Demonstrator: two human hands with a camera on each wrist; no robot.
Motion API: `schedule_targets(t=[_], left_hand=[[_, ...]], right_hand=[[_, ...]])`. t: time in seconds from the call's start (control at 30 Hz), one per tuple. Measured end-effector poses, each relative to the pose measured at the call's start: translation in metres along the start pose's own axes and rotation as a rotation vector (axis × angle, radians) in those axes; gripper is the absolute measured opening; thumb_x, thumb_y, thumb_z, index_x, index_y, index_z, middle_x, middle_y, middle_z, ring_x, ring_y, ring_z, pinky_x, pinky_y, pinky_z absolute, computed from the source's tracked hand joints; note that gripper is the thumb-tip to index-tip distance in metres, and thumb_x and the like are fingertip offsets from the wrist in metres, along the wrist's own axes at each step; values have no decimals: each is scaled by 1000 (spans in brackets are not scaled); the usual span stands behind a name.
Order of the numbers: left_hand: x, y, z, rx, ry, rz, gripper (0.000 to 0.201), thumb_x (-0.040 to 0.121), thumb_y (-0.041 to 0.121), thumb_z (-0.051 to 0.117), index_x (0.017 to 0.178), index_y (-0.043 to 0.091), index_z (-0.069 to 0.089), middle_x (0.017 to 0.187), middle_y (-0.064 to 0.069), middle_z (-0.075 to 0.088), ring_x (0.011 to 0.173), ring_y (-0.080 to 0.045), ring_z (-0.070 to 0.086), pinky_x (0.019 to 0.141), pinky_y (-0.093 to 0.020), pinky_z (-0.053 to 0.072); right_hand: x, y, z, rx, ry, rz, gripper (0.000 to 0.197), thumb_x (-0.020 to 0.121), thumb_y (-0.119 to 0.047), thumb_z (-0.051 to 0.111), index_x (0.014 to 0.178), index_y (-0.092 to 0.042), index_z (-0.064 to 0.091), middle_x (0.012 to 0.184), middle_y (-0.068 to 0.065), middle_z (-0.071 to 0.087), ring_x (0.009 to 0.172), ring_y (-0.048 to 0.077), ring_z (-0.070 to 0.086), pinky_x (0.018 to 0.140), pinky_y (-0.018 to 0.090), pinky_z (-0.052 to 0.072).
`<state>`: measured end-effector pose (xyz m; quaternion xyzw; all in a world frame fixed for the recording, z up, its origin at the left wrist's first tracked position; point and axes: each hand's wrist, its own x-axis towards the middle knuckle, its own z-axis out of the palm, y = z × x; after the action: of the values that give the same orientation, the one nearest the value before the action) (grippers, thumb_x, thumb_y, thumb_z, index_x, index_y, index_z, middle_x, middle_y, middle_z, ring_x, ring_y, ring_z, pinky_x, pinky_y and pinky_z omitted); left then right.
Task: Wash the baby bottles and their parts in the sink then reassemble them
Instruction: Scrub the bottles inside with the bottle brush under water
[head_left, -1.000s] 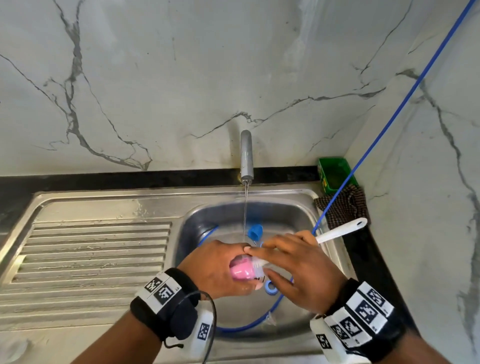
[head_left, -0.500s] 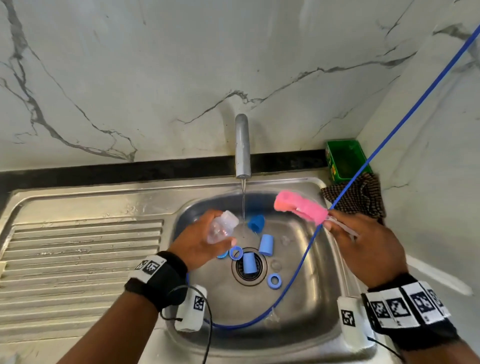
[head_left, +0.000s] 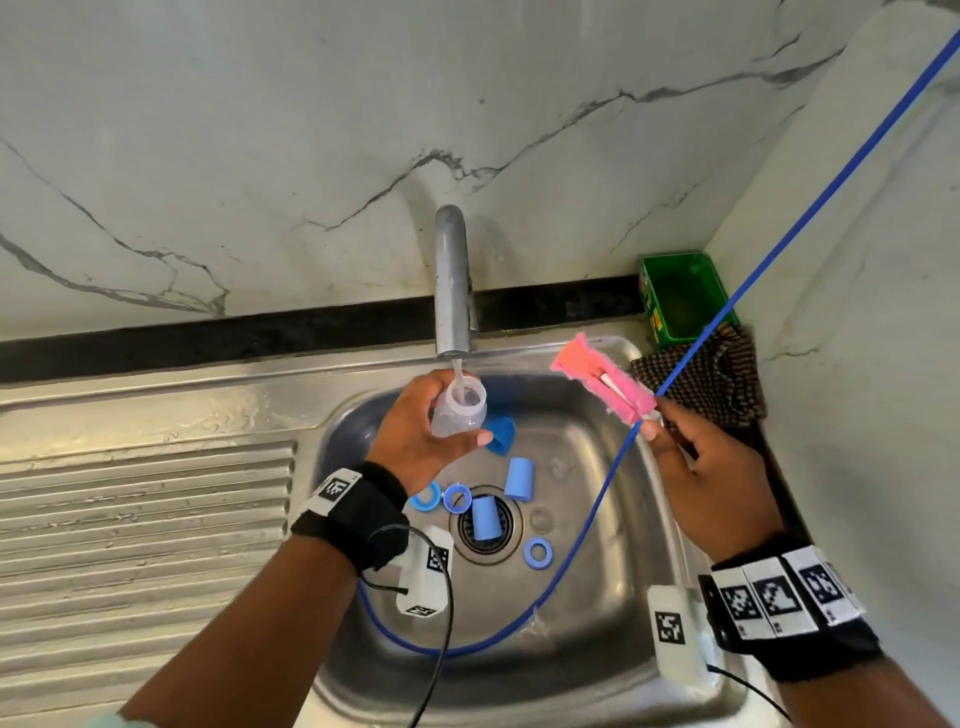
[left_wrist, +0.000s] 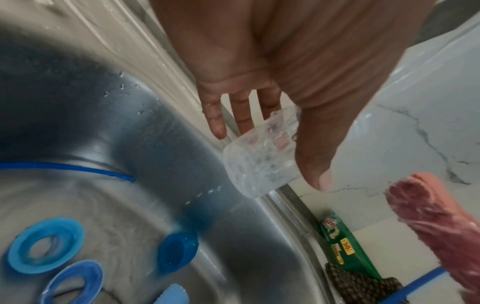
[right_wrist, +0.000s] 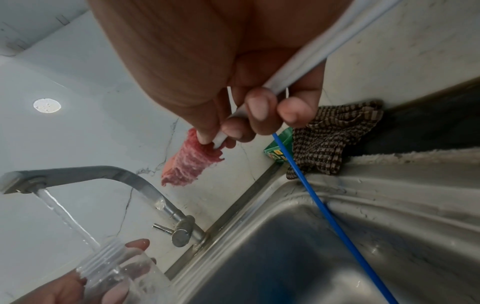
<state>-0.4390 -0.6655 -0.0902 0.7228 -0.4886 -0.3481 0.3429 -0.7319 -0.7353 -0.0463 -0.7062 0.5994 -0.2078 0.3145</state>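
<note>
Water from the tap (head_left: 451, 280) falls into the open mouth of the clear bottle (head_left: 458, 410), which the left hand (head_left: 415, 436) holds between thumb and fingers over the sink (head_left: 597, 649). Blue caps (head_left: 518, 479) and blue rings (head_left: 537, 554) lie on the basin floor near the drain, under the bottle. A blue cord (head_left: 769, 260) crosses the sink beside the right hand (head_left: 711, 483), whose curled fingers grip the white handle of the pink brush (head_left: 602, 376), raised to the right of the tap.
</note>
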Motion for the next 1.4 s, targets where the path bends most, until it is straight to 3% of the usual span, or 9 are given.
schedule_targets(t=[0.23,0.33,0.43,0.57,0.73,0.8,0.93,1.07,1.4], left_hand=[[-18,24,-13,-47,70,65,62,77,24,86,129,31,53,120,14,62,108,0,59,89,-12,49],[-25,30,-14,52,-20,-19,58,74,28,88,122,31,55,114,11,65,108,-11,63,87,-15,45],[-27,37,-17,98,112,17,57,75,32,87,122,33,57,108,16,63,99,-4,60,79,-5,39],[-31,53,-23,179,98,-15,62,74,36,87,128,29,58,117,5,66,107,-18,62,91,-25,47],[-36,60,-27,191,147,45,58,74,42,84,123,28,58,114,4,68,103,-20,62,91,-34,51],[-38,64,-28,294,48,-6,60,71,47,86,122,25,61,117,-1,69,105,-23,63,94,-35,51],[-34,71,-31,202,189,63,56,74,46,84,121,31,59,112,5,68,100,-20,63,91,-36,53],[-33,78,-30,255,95,-22,62,69,48,87,119,23,63,115,1,69,101,-20,63,92,-32,51],[-35,76,-25,213,225,20,56,75,41,84,122,26,58,114,1,68,103,-24,63,92,-39,53]], right_hand=[[-15,-15,-14,24,27,-49,36,97,-39,58,131,-30,66,114,-2,75,107,17,67,89,26,47],[-28,-21,-23,34,29,-74,36,97,-40,56,131,-31,66,115,-4,74,108,16,66,89,25,46],[-41,-27,-29,46,39,-81,35,97,-40,57,131,-33,66,116,-4,74,109,17,66,91,27,47],[-61,-36,-35,75,68,-108,32,96,-39,58,126,-35,68,110,-3,75,106,19,67,88,28,48],[-77,-43,-38,91,94,-144,30,96,-41,57,124,-37,69,105,-5,76,102,16,68,87,30,52],[-82,-44,-40,99,103,-154,32,96,-42,56,124,-36,69,104,-5,76,101,15,69,88,31,53],[-90,-42,-45,91,98,-158,32,96,-42,56,125,-37,68,104,-7,76,100,15,69,88,36,55],[-96,-38,-53,78,104,-154,28,98,-39,59,124,-38,68,103,-9,76,98,13,69,87,31,53],[-93,-28,-56,82,123,-147,26,97,-42,58,120,-38,70,83,-11,71,79,9,65,72,27,47]])
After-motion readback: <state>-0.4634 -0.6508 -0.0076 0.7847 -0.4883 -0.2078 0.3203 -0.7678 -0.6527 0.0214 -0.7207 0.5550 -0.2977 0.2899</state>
